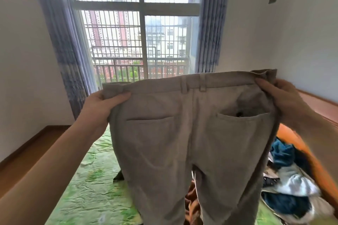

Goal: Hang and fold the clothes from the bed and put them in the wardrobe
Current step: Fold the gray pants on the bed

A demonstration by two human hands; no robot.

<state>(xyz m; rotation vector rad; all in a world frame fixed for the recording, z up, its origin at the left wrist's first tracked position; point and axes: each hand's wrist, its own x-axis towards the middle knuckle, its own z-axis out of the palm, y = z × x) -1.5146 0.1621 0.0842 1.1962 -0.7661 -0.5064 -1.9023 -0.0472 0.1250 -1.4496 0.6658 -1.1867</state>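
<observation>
Trousers (pixel 184 133), grey-beige, hang upright in the air above the bed (pixel 91 188), rear side to camera: two belt loops, two back pockets, legs dangling. Left hand (pixel 102 107) pinches the left waistband corner, fingers closed on cloth; right hand (pixel 285 100) grips the right corner likewise. Clothes pile (pixel 289 184) lies at right on the bed.

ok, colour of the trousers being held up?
Greyish beige, plain; the trousers show best in the head view, the only one.
</observation>
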